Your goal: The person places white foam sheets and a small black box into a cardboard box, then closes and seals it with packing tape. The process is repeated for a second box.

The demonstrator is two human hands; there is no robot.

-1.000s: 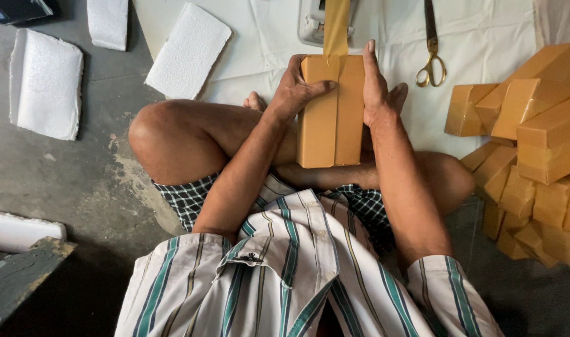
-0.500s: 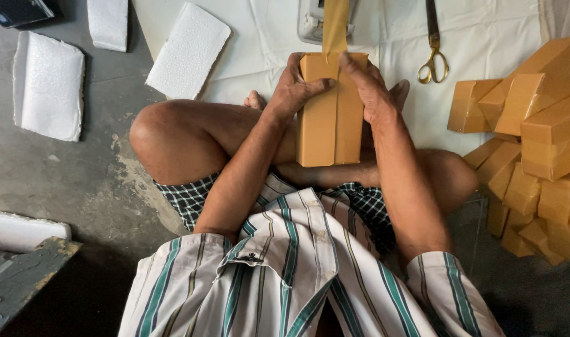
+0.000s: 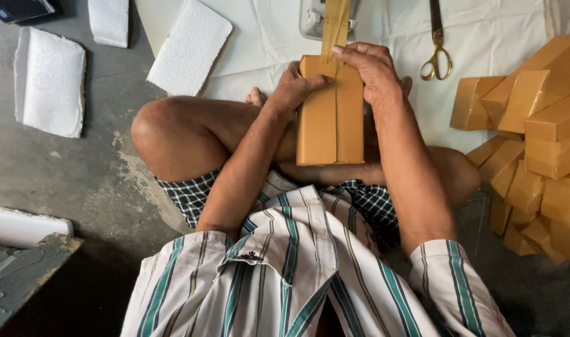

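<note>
Sitting: cross-legged on the floor (image 3: 79, 181), a person in a striped shirt and checked shorts bends over a tan parcel (image 3: 330, 115).
Parcel: a tall box wrapped in brown tape, standing upright on the crossed legs, between the two hands.
Left hand (image 3: 295, 92): wrapped around the parcel's left edge near the top, thumb lying across the front face; the forearm runs up from the left knee.
Right hand (image 3: 373, 70): arched over the parcel's top right corner, fingers spread, the fingertips pressing a strip of brown tape (image 3: 335, 25) flat onto the top.
Tape strip: rises from the parcel's top to a grey tape dispenser (image 3: 313, 19) at the upper edge of the view.
Cloth: a white sheet (image 3: 484, 37) spread on the floor ahead of the knees, carrying the dispenser and gold-handled scissors (image 3: 437, 53), which lie well apart from the right hand.
Stack: a pile of wrapped tan boxes (image 3: 534, 143) on the person's right, near the right knee.
Foam: white foam pads (image 3: 51, 81) scattered on the grey concrete to the left and at top left.
Floor: bare, stained concrete.
</note>
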